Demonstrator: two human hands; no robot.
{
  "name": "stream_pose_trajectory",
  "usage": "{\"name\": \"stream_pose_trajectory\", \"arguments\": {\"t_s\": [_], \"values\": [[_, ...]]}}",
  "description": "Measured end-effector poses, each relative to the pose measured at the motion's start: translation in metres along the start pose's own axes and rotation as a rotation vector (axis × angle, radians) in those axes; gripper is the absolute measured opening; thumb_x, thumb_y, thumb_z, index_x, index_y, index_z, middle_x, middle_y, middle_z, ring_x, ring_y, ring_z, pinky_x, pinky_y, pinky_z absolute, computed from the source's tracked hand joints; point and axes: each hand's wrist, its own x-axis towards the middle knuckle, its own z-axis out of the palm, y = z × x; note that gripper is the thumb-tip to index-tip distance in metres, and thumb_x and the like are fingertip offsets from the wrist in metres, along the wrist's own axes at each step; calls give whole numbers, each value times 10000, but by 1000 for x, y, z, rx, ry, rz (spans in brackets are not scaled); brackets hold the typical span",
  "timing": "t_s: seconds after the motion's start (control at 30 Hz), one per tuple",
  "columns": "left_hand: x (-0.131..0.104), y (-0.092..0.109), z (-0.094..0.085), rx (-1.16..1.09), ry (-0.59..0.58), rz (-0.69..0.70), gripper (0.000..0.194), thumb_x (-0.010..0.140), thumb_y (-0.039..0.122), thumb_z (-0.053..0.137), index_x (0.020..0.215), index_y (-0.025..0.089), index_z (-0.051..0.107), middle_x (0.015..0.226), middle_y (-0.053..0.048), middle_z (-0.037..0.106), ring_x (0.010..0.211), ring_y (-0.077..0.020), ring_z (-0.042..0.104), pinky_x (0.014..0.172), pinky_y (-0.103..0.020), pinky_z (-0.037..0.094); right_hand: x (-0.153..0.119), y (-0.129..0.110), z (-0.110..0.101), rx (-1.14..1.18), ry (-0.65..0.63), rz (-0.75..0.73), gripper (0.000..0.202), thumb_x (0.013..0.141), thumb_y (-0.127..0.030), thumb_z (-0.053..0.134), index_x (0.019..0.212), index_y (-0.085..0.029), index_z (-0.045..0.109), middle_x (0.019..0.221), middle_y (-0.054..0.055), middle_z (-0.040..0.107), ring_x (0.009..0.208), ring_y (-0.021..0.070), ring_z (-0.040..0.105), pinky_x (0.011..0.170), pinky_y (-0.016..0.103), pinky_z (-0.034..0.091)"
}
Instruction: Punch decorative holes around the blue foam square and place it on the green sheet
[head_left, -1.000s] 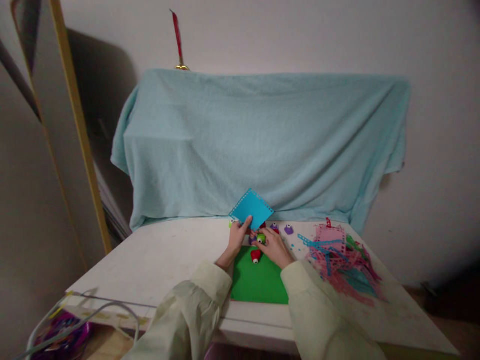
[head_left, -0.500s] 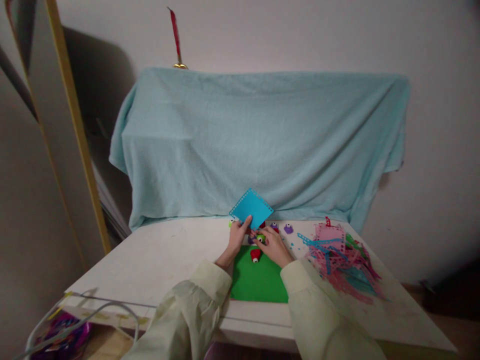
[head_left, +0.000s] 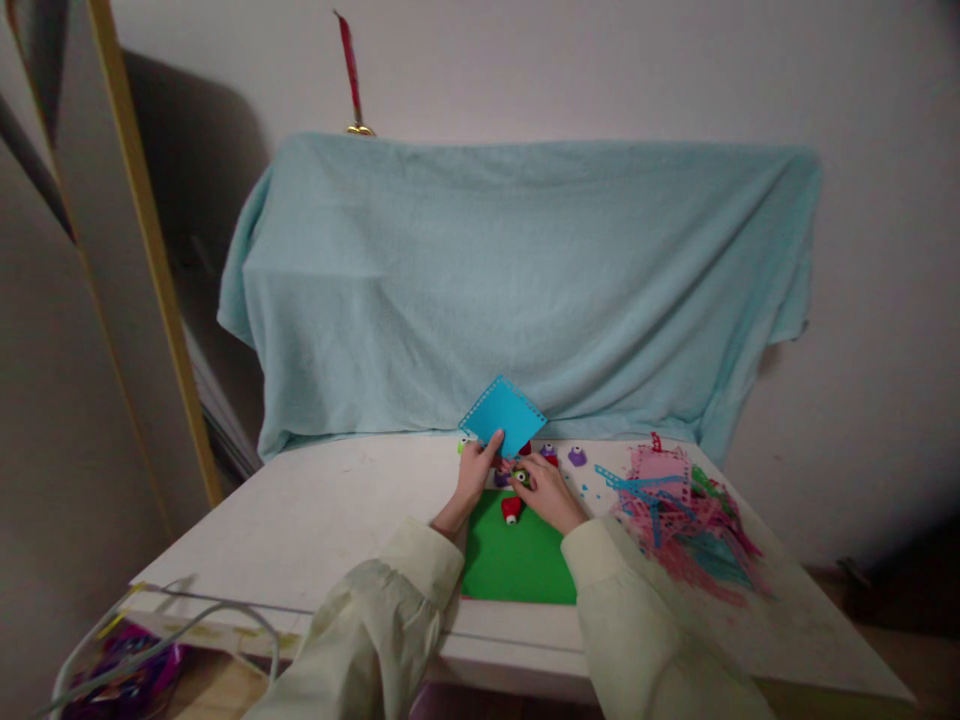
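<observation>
A square of blue paper with small holes punched along its edges is pinched in my left hand, thumb on top. My right hand closes round a small green paper punch by the sheet's near corner; whether the punch grips the paper is hidden by my fingers. A red punch lies on the green sheet just below my hands. Close behind my right hand stand another red punch and a purple punch, and a lime-green one is partly behind my left hand.
A heap of pink, blue and green punched paper strips covers the right of the white table. Tiny blue paper bits are scattered beside my right hand. A light-blue cloth hangs behind; a pale cable loops at the front left.
Both hands and the blue paper stay almost in place. The green punch has turned or shifted slightly within my right hand's fingers.
</observation>
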Motion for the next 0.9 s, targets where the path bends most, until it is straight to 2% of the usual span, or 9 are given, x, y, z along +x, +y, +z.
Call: {"name": "stream_pose_trajectory", "arguments": {"t_s": [0.27, 0.47, 0.9], "values": [[1, -2, -1, 1, -9, -11, 544, 756, 648, 601, 582, 134, 642, 506, -62, 636, 483, -183, 613, 555, -290, 493, 0, 0, 0, 21, 3, -1, 90, 826, -210, 644, 914, -199, 660, 932, 40, 572, 762, 160, 573, 709, 281, 463], [2, -5, -2, 16, 1, -1, 518, 766, 626, 607, 599, 136, 639, 532, -60, 650, 494, -176, 617, 572, -283, 496, 0, 4, 2, 10, -3, -6, 156, 761, -139, 687, 905, -187, 649, 933, 35, 561, 767, 158, 568, 702, 273, 460], [2, -4, -1, -6, -30, -23, 556, 764, 651, 591, 593, 125, 652, 543, -83, 657, 493, -184, 628, 579, -297, 512, -1, 0, -1, 22, -5, -18, 235, 764, -97, 638, 979, -192, 638, 962, 45, 561, 786, 165, 571, 707, 277, 464]]}}
